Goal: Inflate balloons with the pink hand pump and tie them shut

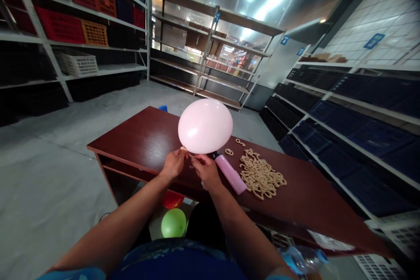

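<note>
A blown-up pale pink balloon (205, 125) hovers just above the dark red-brown desk (144, 140). My left hand (173, 162) pinches the balloon's neck at its lower left, fingers closed. My right hand (206, 169) is closed too, gripping the stretched neck right beside the left hand. A pink hand pump (230, 173) lies on the desk by my right hand. To its right sits a heap of beige clip-like pieces (260, 175), with two loose ones (234, 146) behind it.
A green balloon (173, 223) and a red balloon (172, 200) lie on the floor under the desk's near edge. Metal shelving with red, orange and white crates (75, 26) lines the left wall; dark blue bins (361, 109) fill shelves on the right.
</note>
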`<move>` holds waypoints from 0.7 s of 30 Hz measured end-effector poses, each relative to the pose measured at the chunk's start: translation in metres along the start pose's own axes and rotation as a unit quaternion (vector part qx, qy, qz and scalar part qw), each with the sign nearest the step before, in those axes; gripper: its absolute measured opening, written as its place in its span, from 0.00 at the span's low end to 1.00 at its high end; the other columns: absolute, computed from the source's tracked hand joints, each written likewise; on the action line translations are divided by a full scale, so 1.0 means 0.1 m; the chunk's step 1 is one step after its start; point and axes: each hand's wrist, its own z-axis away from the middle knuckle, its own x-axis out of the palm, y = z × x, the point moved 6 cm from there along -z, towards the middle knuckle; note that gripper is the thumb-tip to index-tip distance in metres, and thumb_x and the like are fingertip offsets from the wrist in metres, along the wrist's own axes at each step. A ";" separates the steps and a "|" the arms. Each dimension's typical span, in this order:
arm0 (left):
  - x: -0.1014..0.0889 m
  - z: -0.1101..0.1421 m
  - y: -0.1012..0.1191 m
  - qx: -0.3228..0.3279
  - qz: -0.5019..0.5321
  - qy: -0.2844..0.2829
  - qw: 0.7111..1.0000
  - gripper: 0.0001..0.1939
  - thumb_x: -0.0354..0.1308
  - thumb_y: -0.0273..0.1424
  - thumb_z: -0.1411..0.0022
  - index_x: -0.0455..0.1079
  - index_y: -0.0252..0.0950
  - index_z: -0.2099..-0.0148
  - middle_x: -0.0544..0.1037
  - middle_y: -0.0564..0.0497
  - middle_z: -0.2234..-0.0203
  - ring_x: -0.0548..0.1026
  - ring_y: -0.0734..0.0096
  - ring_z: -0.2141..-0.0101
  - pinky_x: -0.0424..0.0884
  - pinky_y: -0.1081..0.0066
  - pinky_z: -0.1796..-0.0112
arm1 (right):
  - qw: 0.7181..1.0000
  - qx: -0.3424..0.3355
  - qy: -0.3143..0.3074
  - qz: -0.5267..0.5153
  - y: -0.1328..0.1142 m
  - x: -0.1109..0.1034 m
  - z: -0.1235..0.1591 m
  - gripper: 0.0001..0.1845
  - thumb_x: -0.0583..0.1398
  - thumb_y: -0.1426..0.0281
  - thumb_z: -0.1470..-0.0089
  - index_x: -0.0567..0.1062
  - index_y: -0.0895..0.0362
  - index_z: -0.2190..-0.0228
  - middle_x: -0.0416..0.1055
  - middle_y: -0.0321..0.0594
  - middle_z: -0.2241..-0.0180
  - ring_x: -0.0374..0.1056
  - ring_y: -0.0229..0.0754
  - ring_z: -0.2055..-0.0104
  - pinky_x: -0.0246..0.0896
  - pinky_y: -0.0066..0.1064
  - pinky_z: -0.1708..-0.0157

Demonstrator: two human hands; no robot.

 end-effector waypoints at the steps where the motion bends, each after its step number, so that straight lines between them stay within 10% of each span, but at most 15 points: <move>1: -0.03 -0.04 0.01 0.029 -0.065 0.020 0.997 0.17 0.46 0.38 0.40 0.62 0.36 0.78 0.63 0.55 0.86 0.61 0.76 0.82 0.54 0.75 0.79 | 1.000 0.000 0.002 -0.001 -0.01 0.01 0.01 0.15 0.64 0.59 0.58 0.76 0.58 0.72 0.67 0.32 0.83 0.51 0.28 0.86 0.43 0.23 0.87; 9: 0.08 -0.16 0.03 0.086 -0.194 0.060 0.975 0.23 0.42 0.44 0.38 0.71 0.37 0.71 0.76 0.48 0.76 0.71 0.66 0.72 0.60 0.71 0.72 | 0.985 -0.101 0.023 0.140 -0.23 -0.01 0.04 0.12 0.58 0.63 0.49 0.78 0.56 0.67 0.70 0.35 0.79 0.63 0.36 0.79 0.59 0.28 0.78; 15: 0.24 -0.12 0.04 0.103 -0.182 0.046 0.977 0.21 0.43 0.41 0.38 0.74 0.35 0.65 0.78 0.44 0.72 0.74 0.63 0.68 0.64 0.71 0.68 | 0.870 -0.314 -0.006 0.380 -0.57 -0.03 0.10 0.15 0.51 0.72 0.44 0.75 0.53 0.60 0.71 0.43 0.58 0.68 0.42 0.57 0.62 0.30 0.57; 21: 0.35 -0.07 0.03 0.112 -0.159 0.015 0.981 0.22 0.41 0.39 0.37 0.74 0.33 0.64 0.79 0.44 0.70 0.75 0.63 0.68 0.66 0.70 0.67 | 0.926 -0.253 0.033 0.279 -0.51 -0.20 -0.06 0.08 0.56 0.66 0.45 0.75 0.53 0.66 0.74 0.38 0.66 0.69 0.39 0.64 0.64 0.29 0.61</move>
